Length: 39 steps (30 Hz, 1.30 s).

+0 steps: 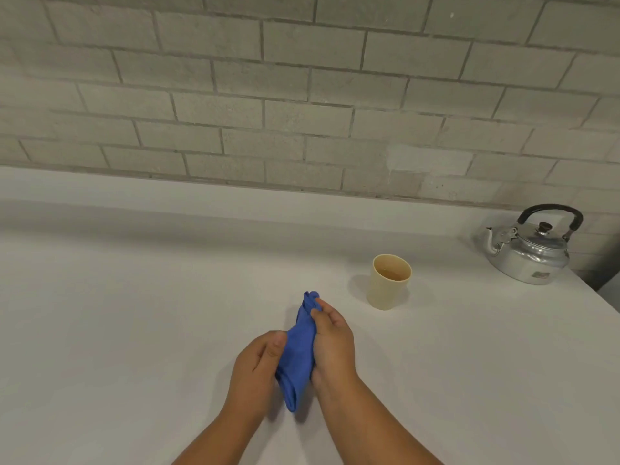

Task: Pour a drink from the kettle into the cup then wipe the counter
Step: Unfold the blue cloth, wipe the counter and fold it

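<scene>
A bunched blue cloth [297, 357] is held between both hands just above the white counter [134, 313]. My left hand [256, 367] pinches its left side and my right hand [332, 344] grips its right side, fingers curled over the top end. A cream cup [389, 290] stands upright to the right of the cloth, with brownish liquid inside. The metal kettle [530, 253], with a black handle, sits at the far right of the counter, spout pointing left.
A grey brick wall [302, 95] runs along the back of the counter. The counter's right edge [597, 297] slants down just past the kettle.
</scene>
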### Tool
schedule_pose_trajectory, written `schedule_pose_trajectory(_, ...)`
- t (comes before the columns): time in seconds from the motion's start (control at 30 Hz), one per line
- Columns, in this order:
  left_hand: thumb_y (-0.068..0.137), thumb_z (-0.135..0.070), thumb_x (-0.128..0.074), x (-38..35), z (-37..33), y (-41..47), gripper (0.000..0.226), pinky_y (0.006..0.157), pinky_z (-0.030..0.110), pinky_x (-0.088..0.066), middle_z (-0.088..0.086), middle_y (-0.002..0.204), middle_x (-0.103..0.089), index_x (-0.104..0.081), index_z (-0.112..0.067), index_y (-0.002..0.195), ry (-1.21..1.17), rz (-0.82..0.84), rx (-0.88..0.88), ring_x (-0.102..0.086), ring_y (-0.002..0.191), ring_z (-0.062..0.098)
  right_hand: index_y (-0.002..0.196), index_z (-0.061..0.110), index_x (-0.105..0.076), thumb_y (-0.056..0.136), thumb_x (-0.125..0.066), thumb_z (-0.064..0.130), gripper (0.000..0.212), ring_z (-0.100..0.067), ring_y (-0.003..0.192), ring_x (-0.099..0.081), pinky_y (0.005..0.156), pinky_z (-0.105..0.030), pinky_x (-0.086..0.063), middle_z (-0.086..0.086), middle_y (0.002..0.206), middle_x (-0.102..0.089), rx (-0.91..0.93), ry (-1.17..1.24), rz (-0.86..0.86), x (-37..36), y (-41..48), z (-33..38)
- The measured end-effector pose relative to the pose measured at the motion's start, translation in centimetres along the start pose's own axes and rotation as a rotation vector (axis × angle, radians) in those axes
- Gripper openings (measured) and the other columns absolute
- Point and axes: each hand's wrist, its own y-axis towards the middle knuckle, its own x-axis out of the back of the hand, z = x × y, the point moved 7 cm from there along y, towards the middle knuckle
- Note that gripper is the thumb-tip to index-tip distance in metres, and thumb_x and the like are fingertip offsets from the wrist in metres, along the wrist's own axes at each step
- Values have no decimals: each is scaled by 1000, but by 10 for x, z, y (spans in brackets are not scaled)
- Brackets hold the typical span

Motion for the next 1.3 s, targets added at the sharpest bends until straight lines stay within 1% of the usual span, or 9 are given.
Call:
schedule_pose_trajectory(0.13, 82, -28, -65, 4, -26, 2, 5, 54, 10, -46, -4, 73, -69, -64, -29, 78, 165, -41, -35, -60, 62, 2, 96, 20, -67, 84, -62, 18, 13, -24, 89, -68, 82, -41, -55, -5, 100, -70, -56, 68, 46, -11, 7, 6)
schedule_pose_trajectory(0.3, 84, -12, -61, 23, -52, 10, 16, 64, 28, -53, -2, 78, -72, -66, -26, 77, -44, -64, -15, -66, 70, 13, 107, 13, -68, 73, -67, 47, 47, -37, 110, -59, 102, -50, -42, -16, 118, -64, -385, 188, 346, -37, 10, -6)
schedule_pose_trajectory(0.4, 83, -12, -62, 35, -66, 16, 12, 63, 27, -57, 1, 80, -74, -68, -22, 79, -242, -45, 8, -69, 76, 18, 125, 12, -55, 79, -59, 49, 59, -37, 110, -59, 91, -47, -50, -20, 128, -57, -460, 225, 507, -54, 11, -16)
schedule_pose_trajectory(0.5, 83, -13, -61, 56, -78, 22, 6, 60, 27, -58, 6, 82, -74, -65, -13, 87, -352, -80, -3, -70, 77, 22, 111, 7, -66, 86, -51, 40, 45, -34, 96, -67, 73, -38, -56, -17, 108, -70, -535, 93, 718, -78, 0, -24)
schedule_pose_trajectory(0.63, 85, -11, -58, 88, -80, 21, 9, 57, 24, -57, 4, 79, -74, -62, -9, 93, -395, -152, -42, -70, 73, 18, 117, 3, -59, 81, -56, 19, 39, -34, 90, -58, 73, -37, -48, -19, 104, -63, -413, -169, 733, -93, 25, -15)
schedule_pose_trajectory(0.8, 85, -10, -59, 110, -31, -2, 5, 57, 26, -54, 6, 80, -74, -61, -9, 90, -309, -326, 85, -70, 71, 19, 84, 25, -71, 76, -66, 4, 24, -14, 81, -66, 71, -26, -52, 0, 90, -70, -41, -626, 711, -117, 61, 30)
schedule_pose_trajectory(0.97, 78, -14, -70, 103, 26, -23, 21, 66, 36, -55, 2, 87, -69, -53, -23, 87, -18, -493, 270, -67, 77, 22, 81, 29, -71, 73, -71, 8, 22, -3, 79, -62, 69, -17, -47, 13, 88, -67, 231, -1065, 804, -147, 73, 32)
schedule_pose_trajectory(1.13, 76, -12, -71, 91, 40, -33, 36, 61, 22, -44, -12, 88, -56, -45, -34, 89, 206, -513, 268, -58, 79, 11, 94, 16, -71, 77, -66, 4, 21, -9, 84, -58, 77, -22, -46, -2, 103, -69, 405, -1301, 902, -156, 72, 5)
schedule_pose_trajectory(1.3, 82, -21, -62, 80, 30, -34, 14, 88, 29, -44, 2, 120, -52, -62, -32, 90, 779, -429, 170, -52, 106, 23, 98, 16, -69, 85, -50, 16, 24, -17, 88, -54, 76, -27, -43, -7, 108, -66, 474, -1553, 875, -140, 70, -21)
